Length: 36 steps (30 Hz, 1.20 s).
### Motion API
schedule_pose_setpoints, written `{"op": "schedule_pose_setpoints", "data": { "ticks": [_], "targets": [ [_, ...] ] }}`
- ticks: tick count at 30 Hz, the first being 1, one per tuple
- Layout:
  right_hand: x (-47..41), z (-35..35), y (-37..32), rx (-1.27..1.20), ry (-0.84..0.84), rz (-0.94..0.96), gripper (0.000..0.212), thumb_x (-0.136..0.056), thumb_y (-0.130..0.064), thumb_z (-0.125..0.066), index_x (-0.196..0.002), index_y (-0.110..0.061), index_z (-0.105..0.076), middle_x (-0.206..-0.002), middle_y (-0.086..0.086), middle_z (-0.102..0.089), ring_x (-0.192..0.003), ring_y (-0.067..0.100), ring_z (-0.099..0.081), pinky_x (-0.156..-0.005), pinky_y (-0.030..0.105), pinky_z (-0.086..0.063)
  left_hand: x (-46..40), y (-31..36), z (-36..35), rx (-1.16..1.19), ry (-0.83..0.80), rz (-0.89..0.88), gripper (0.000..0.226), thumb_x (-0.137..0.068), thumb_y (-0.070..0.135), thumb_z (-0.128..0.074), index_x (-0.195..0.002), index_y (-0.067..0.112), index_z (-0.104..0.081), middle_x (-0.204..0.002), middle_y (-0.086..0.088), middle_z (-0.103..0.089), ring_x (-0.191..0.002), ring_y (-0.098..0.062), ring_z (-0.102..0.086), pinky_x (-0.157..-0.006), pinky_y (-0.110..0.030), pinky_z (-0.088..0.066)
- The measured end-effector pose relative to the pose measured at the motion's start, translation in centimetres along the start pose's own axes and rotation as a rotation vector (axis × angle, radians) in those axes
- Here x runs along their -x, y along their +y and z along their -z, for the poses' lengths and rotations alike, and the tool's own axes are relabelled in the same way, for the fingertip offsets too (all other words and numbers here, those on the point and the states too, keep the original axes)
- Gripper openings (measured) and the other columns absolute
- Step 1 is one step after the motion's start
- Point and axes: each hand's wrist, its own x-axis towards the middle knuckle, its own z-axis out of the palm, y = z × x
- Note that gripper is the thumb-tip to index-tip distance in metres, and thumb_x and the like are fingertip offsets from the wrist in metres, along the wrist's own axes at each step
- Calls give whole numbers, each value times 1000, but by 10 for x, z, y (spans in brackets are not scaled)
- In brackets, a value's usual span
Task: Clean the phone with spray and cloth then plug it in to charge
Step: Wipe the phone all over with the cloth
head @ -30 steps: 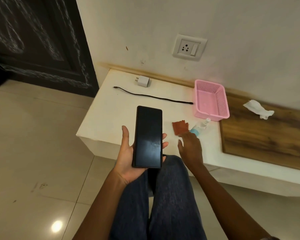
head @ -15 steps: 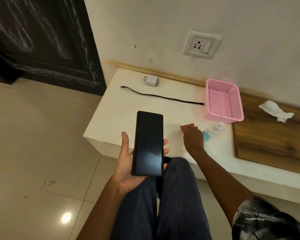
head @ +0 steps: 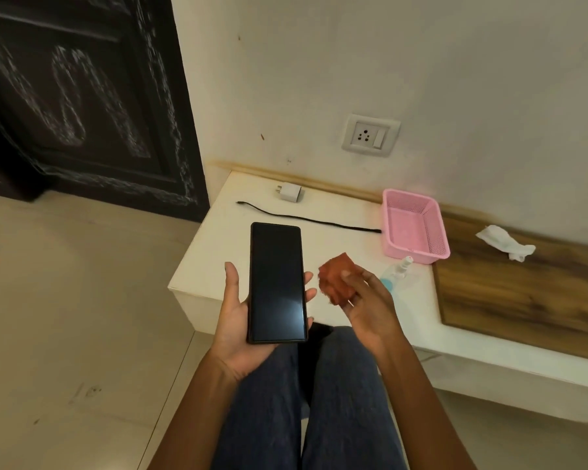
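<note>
While the left hand (head: 241,320) cradled the black phone (head: 276,283) screen-up off the bench's front left corner, the right hand (head: 370,301) pinched the rust-orange cloth (head: 335,279) beside it. Behind, the spray bottle (head: 396,273) lay near the pink basket (head: 411,225).

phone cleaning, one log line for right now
left hand holds phone | right hand pinches orange cloth | spray bottle on ledge | charger unplugged
</note>
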Motion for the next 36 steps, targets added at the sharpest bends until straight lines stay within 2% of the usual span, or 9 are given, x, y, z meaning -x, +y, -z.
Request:
{"op": "schedule_pose_setpoints", "data": {
  "ticks": [5, 9, 13, 16, 19, 22, 27, 30, 36],
  "targets": [
    [40, -2, -16, -92, -65, -13, 30, -80, -5, -64, -108, -11, -57, -112, 13, -62, -97, 28, -63, -73, 28, -54, 14, 1, -21, 6, -15, -20, 88, -72, 80, -38, -127, 16, -61, -136, -13, -55, -127, -30, -51, -92, -44, -46],
    [60, -2, -35, -129, -107, 18, 38, -68, -12, -67, -104, -5, -59, -106, 16, -63, -100, 30, -60, -78, 34, -51, 11, 9, -52, -47, -56, -18, 88, -74, 79, -33, -125, 14, -62, -136, -15, -55, -129, -33, -48, -102, -49, -38],
    [63, 2, -38, -109, 37, 69, 59, -60, -15, -79, -114, -2, -59, -112, 21, -64, -102, 40, -61, -87, 45, -51, 6, 21, -91, -152, -145, 15, 93, -71, 82, -31, -123, 12, -64, -134, -19, -56, -115, -35, -55, -99, -51, -40],
    [67, -4, -42, -54, 161, 184, 50, -68, -18, -79, -112, -8, -59, -111, 16, -65, -98, 39, -62, -87, 48, -51, 15, 19, -111, -168, -188, -8, 88, -71, 81, -28, -109, 16, -73, -126, -19, -62, -119, -38, -55, -101, -53, -40],
    [82, -7, -49, 37, 307, 334, 32, -75, -22, -75, -102, -16, -58, -99, 7, -66, -92, 31, -63, -85, 44, -53, 35, 5, -114, -84, -198, -44, 87, -67, 80, -34, -120, 19, -67, -125, -16, -63, -120, -39, -56, -103, -56, -38],
    [101, -3, -50, 134, 342, 486, 24, -79, -27, -70, -99, -21, -59, -87, -5, -64, -85, 23, -65, -73, 32, -53, 48, -11, -101, -101, -177, -39, 88, -64, 81, -33, -115, 19, -70, -124, -14, -65, -116, -37, -59, -102, -56, -39],
    [112, 9, -41, 277, 374, 645, 20, -79, -35, -65, -95, -24, -62, -92, -3, -67, -88, 22, -66, -72, 31, -56, 52, -24, -82, -142, -185, 26, 95, -62, 82, -29, -128, 19, -56, -125, -13, -64, -116, -35, -60, -101, -56, -39],
    [120, 11, -38, 327, 358, 715, 27, -74, -37, -64, -96, -20, -63, -90, -3, -67, -85, 19, -66, -62, 18, -56, 53, -34, -74, -135, -224, 49, 95, -63, 82, -27, -129, 20, -55, -126, -13, -64, -117, -35, -59, -100, -55, -41],
    [126, 24, -34, 369, 326, 712, 30, -77, -22, -69, -106, -19, -61, -106, 2, -66, -92, 18, -66, -63, 17, -56, 52, -50, -71, -174, -262, 99, 89, -64, 77, -33, -136, 26, -47, -125, -12, -64, -114, -35, -61, -93, -53, -49]
  ]
}}
